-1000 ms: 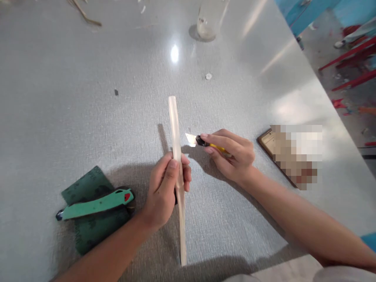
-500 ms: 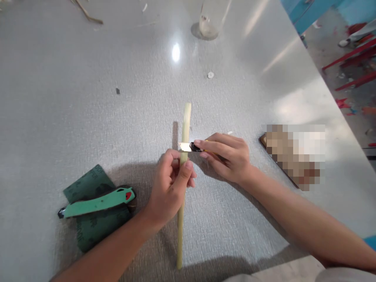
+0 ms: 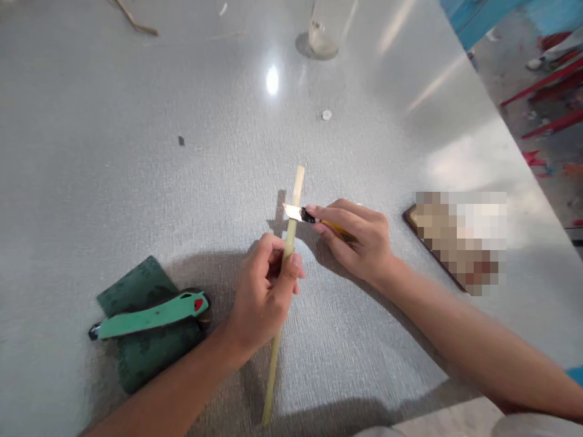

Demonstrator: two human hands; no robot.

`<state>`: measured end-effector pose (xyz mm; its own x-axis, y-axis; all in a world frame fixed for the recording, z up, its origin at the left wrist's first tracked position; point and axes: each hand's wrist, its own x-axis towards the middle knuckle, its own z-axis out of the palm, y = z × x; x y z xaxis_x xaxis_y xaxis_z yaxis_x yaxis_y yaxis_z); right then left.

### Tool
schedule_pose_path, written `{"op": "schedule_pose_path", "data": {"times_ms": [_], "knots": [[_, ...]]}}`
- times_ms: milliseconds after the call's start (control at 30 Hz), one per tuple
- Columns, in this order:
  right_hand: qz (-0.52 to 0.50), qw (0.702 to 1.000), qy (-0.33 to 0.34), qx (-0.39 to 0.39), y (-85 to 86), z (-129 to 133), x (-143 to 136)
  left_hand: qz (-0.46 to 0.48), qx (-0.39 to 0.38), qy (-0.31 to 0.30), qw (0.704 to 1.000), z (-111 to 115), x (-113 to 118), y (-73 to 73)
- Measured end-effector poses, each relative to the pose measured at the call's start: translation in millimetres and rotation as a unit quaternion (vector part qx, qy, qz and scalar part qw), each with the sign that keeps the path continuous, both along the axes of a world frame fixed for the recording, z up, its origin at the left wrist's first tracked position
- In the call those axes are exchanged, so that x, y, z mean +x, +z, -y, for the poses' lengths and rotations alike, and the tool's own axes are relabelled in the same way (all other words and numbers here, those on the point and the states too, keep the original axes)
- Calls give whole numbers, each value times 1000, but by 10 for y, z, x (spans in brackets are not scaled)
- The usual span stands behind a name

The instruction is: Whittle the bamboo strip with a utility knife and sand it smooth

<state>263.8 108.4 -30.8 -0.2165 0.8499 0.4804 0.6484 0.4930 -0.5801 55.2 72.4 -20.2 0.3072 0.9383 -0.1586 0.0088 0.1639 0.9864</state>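
My left hand (image 3: 268, 285) is closed around a thin, pale green-yellow stick (image 3: 290, 238), which looks like a plant stem or bamboo. Its paler far end points away from me, and the lower part runs back below my wrist. In my right hand (image 3: 357, 237) I grip a small knife (image 3: 296, 212) with a short blade, a black collar and a yellow handle. The blade lies crosswise over the stick, a little beyond my left fingers. Most of the handle is hidden in my right hand.
Left of my arm, a green-handled folding tool (image 3: 152, 315) lies on dark green sandpaper (image 3: 136, 285). A clear glass (image 3: 324, 45) stands at the back. A flat, blurred-out object (image 3: 455, 243) rests at right. White scraps (image 3: 327, 115) and a dry twig (image 3: 136, 21) lie on the grey table (image 3: 218, 188).
The knife blade has moved slightly away from me along the stick. The stick has tilted, its far end shifting right and its near end left.
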Motion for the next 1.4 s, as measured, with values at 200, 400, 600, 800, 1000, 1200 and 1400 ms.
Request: {"op": "schedule_pose_path", "data": {"times_ms": [200,400,600,800,1000,1200,1400], "knots": [[-38,999,-38,1,-5,-21,8,103,-56,-14,993,3,26,1],[-47,997,27,46,-27,-29,10,129,-63,-7,990,-12,45,3],[20,993,95,74,-36,-11,-4,130,-67,17,989,-6,47,-38],[24,994,93,61,-49,-4,-7,28,-30,8,999,-12,14,-24],[1,999,29,32,-41,-9,5,-20,18,-19,999,-24,-1,17],[-38,998,-46,7,-5,-47,34,-60,23,-49,997,-14,-18,17],[2,998,51,29,-47,-35,37,41,-51,-31,997,-12,-4,9]]}}
